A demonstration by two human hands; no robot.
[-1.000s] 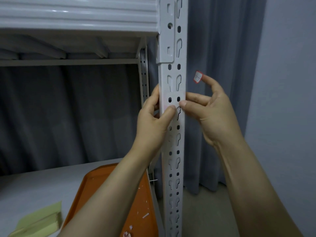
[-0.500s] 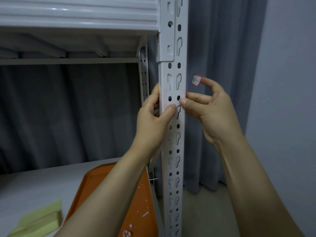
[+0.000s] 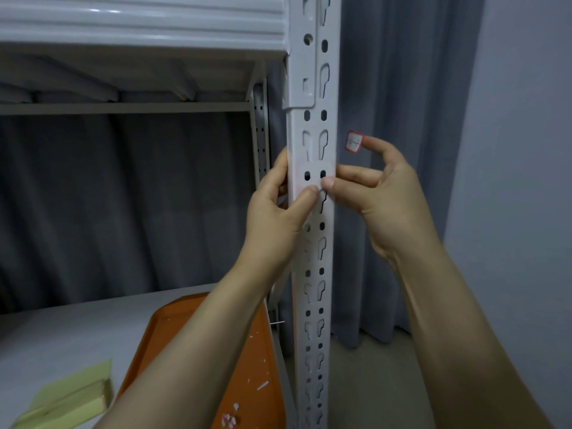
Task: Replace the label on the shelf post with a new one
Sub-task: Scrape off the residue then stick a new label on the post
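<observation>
Pinched between right-hand (image 3: 383, 193) fingertips, the small red-edged label (image 3: 353, 141) hangs just right of the shelf post (image 3: 312, 258) — lower and nearer than a second ago. Both thumbs press the post's bare patch (image 3: 314, 170), left hand (image 3: 275, 218) gripping its edge. Probably sticking comes next — needing square placement.
</observation>
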